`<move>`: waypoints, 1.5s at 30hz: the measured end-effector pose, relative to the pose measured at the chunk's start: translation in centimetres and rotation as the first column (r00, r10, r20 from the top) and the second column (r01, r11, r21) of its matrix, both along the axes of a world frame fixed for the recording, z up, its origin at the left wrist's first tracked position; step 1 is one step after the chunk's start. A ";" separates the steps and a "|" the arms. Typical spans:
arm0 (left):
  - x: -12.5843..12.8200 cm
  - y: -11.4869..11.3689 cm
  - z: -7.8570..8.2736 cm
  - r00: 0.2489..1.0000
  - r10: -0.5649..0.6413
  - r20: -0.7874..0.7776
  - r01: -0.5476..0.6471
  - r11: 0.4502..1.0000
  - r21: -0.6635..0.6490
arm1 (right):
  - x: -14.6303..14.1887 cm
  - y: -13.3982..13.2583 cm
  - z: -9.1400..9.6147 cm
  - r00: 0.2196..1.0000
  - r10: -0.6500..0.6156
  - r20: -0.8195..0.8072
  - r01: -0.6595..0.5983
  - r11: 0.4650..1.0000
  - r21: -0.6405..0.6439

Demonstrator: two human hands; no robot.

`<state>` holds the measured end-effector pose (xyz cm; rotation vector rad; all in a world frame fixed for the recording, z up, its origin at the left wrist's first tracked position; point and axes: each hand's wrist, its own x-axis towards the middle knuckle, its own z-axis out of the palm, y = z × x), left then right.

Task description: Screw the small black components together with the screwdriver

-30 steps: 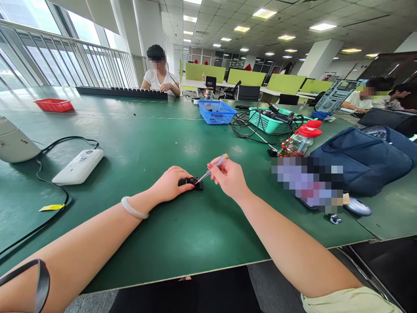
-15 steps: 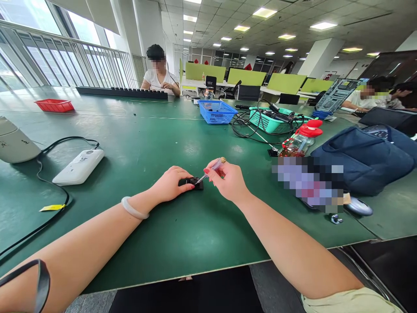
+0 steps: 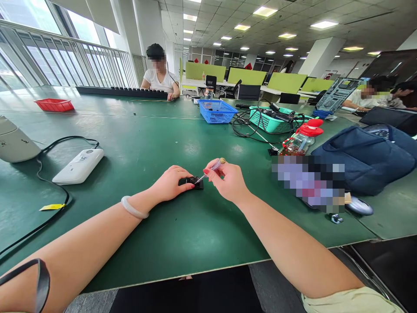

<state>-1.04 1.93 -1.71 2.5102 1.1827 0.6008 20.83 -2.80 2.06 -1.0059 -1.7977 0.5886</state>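
Note:
My left hand (image 3: 170,184) rests on the green table (image 3: 182,234) with its fingers curled over a small black part (image 3: 194,182), pinning it down. My right hand (image 3: 227,180) pinches a slim clear-handled screwdriver (image 3: 212,168) between thumb and fingers. The screwdriver slants down to the left and its tip meets the top of the black part. A pale bangle sits on my left wrist.
A white device (image 3: 79,166) with a black cable lies at left, beside a white appliance (image 3: 14,141). A blue bag (image 3: 363,158), a red-capped bottle (image 3: 301,139), a blue basket (image 3: 216,111) and a teal basket (image 3: 273,120) stand right and behind. A person sits at a keyboard far back.
The screwdriver's handle has dropped slightly and tilted, my right hand staying on it. My left hand and the black part have not moved.

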 end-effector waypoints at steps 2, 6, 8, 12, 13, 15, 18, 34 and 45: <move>0.0 0.0 0.0 1.000 0.000 -0.006 0.000 1.000 0.000 | 0.0 0.0 0.0 1.000 0.002 0.003 -0.002 1.000 0.014; 0.0 0.0 0.0 1.000 0.001 -0.015 -0.001 1.000 0.002 | 0.0 -0.1 0.1 1.000 0.000 0.006 0.000 1.000 0.028; 0.0 0.0 0.0 1.000 0.004 -0.020 -0.004 1.000 0.002 | -0.1 -0.1 0.1 1.000 -0.006 0.006 0.005 1.000 0.028; 0.0 0.0 0.0 1.000 0.000 -0.020 0.000 1.000 0.008 | -0.1 -0.1 0.2 1.000 -0.012 0.008 0.012 0.999 0.031; 0.0 0.0 0.0 1.000 -0.003 -0.019 0.004 1.000 0.011 | -0.1 -0.2 0.2 1.000 -0.011 0.009 0.011 0.999 0.034; 0.0 0.0 0.1 1.000 -0.007 -0.017 0.007 1.000 0.012 | -0.1 -0.2 0.1 1.000 -0.013 0.017 0.013 0.999 0.040; 0.1 0.0 0.1 1.000 -0.002 -0.013 0.002 1.000 0.009 | -0.1 -0.2 0.0 0.998 -0.025 0.053 0.022 0.998 0.052; 0.1 -0.1 0.1 1.000 0.007 0.010 -0.007 1.000 0.000 | 0.3 -0.4 0.1 0.957 0.043 0.286 -0.106 0.972 0.209; 0.0 -0.1 0.2 1.000 -0.004 0.006 0.004 1.000 -0.012 | 0.9 0.7 -0.2 0.996 -0.031 0.088 0.022 0.995 0.096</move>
